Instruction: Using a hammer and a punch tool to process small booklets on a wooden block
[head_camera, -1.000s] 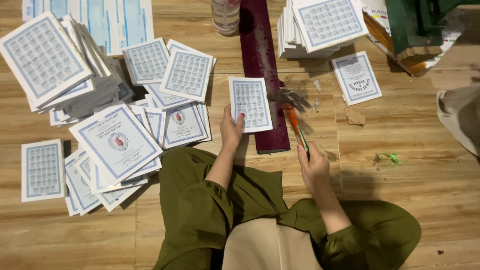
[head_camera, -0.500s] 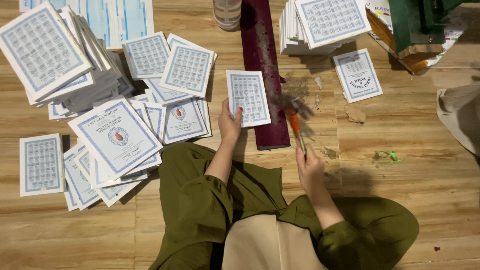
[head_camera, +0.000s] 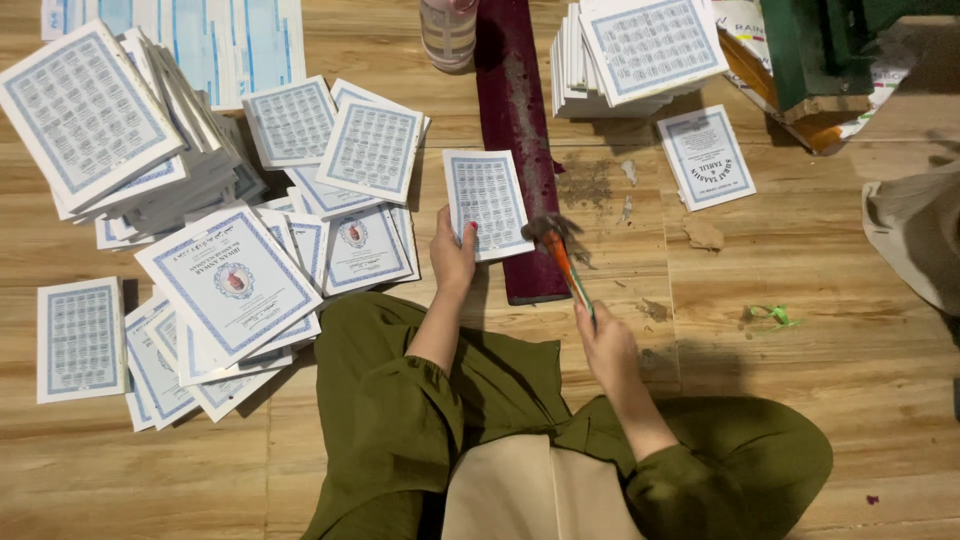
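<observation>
The person sits on the wooden floor; the left hand lies flat with fingers spread, pressing the near edge of a small blue-and-white booklet; it pins the booklet down and does not grip it. The booklet lies with its right edge on a long dark red strip that runs away from the person. The right hand is curled tight around the orange handle of a hammer; the hammer head looks blurred and sits just over the strip, right beside the booklet's lower right corner.

I think the step is to tap the booklet's edge flat on the strip; to do it well, keep the left hand pressing firm so the booklet does not slide; keep those fingers well back from where the hammer lands; hit straight down with small, even taps; work along the edge bit by bit.

To the left, many booklets lie in a loose pile, and a taller stack leans behind them; 1 more booklet lies alone at the far left. A neat stack sits past the strip on the right, and 1 single booklet lies near it. A pink bottle stands at the top, beside the strip; a small green scrap lies on the floor to the right.
</observation>
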